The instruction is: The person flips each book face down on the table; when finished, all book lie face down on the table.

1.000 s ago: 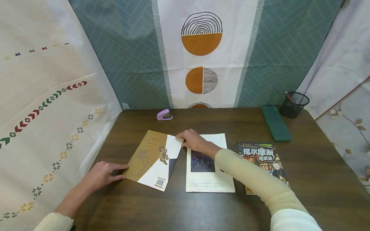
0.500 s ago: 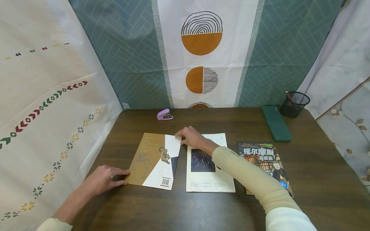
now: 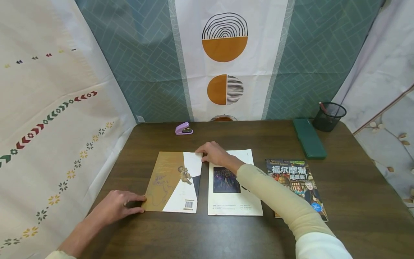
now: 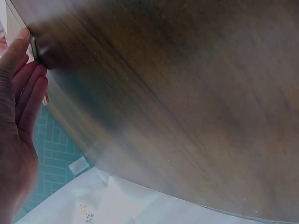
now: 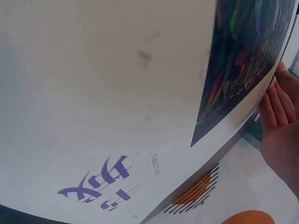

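Observation:
In the head view a gold-and-white book (image 3: pixel 173 181) lies back cover up on the left part of the table, with a cherub figure and a barcode on it. My left hand (image 3: pixel 114 205) holds its near left corner between thumb and forefinger; in the left wrist view the left hand (image 4: pixel 18 102) is at the book's edge. At the far right corner my right hand (image 3: pixel 211 153) grips the book with bent fingers. A white book (image 3: pixel 234 205) with a dark picture lies flat below my right wrist. Its cover fills much of the right wrist view, beside the right hand (image 5: pixel 282 112).
A comic-style book (image 3: pixel 292 176) lies on the right, partly hidden by my right sleeve (image 3: pixel 284 201). Along the back of the table (image 3: pixel 245 135) are a purple stapler (image 3: pixel 184 128), a green case (image 3: pixel 309 139) and a black mesh pen holder (image 3: pixel 328 117).
The gold-and-white book has turned counterclockwise and now lies nearly square to the table. My left hand has moved toward me with its corner; the right hand has shifted slightly left.

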### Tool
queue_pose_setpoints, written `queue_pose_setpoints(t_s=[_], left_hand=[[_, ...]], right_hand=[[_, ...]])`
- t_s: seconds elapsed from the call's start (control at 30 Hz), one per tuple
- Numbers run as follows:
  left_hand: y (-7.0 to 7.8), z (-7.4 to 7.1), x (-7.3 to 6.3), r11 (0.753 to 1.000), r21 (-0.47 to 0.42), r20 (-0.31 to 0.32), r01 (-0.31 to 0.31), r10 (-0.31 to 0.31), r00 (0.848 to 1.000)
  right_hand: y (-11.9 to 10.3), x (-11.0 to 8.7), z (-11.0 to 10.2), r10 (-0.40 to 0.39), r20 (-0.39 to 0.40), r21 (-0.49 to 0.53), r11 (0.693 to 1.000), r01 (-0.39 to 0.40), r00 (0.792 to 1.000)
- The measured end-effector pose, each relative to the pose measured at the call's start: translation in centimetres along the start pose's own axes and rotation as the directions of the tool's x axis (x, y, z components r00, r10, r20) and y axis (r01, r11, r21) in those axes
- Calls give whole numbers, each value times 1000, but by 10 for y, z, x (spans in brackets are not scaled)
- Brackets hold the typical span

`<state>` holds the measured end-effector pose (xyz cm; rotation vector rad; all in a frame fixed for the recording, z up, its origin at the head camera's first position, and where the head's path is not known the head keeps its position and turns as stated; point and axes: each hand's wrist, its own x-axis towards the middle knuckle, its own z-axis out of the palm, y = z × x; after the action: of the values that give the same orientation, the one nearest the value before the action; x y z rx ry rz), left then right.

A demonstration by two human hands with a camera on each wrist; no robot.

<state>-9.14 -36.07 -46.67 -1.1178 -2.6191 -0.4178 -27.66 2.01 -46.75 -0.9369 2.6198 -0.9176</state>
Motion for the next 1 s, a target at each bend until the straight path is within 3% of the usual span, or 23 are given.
queue_pose_setpoints(t_s=[0.37,0.63,0.83,1.0], left_hand=[[1,2,-4,999,-27,-35,28,-29,999],[-5,5,-6,970,-158,-34,183,-190,981],[-13,2,8,926,-204,10,316,-321,947],[-17,3,31,912,-208,20,355,-358,933]], right_hand=[[-1,-3,2,0,-22,26,1000,1,1000],[5,-7,-5,-23,14,25,999,22,1000],[14,-17,-13,18,11,70,997,-19,1000],[25,-29,-21,72,33,84,994,-74,997]])
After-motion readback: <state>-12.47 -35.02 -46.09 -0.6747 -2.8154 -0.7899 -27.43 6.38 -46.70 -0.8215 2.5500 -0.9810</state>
